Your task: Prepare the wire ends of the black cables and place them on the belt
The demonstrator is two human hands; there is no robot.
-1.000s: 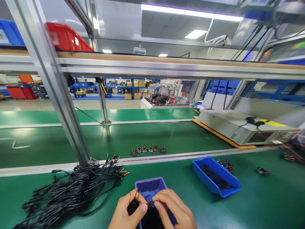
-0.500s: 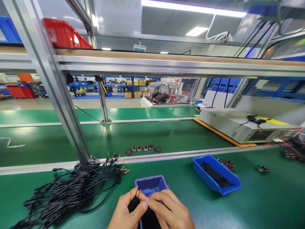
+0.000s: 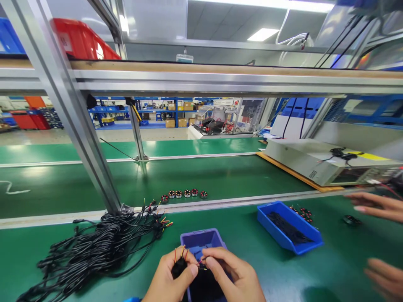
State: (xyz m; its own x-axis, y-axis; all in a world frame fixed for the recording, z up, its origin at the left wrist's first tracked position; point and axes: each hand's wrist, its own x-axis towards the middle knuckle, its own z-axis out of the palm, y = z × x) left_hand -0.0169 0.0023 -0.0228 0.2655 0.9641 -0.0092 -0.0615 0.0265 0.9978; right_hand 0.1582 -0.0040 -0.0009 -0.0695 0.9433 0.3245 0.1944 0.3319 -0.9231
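My left hand [image 3: 171, 277] is closed around black cable ends [image 3: 179, 266], with thin red and yellow wires sticking up past the fingers. Close beside it, my right hand [image 3: 236, 274] pinches a small thin dark piece [image 3: 204, 259] against a wire tip at the left fingertips; what kind of piece it is I cannot make out. Both hands are over a purple-blue bin [image 3: 201, 231], whose near part they partly hide. Dark material fills the near part of that bin. To the left lies a large pile of black cables [image 3: 94, 247] with stripped coloured ends.
A blue bin [image 3: 270, 231] of black strips stands at right. Behind it are small coil parts [image 3: 304, 214]. Several round motor parts [image 3: 179, 194] line the ledge. Another person's hands [image 3: 382, 206] reach in from the right. A metal post [image 3: 80, 113] rises at left.
My right hand's fingers have opened out slightly, and the small dark piece now shows between them. Another person's two hands have come in at the right edge. The view has shifted slightly.
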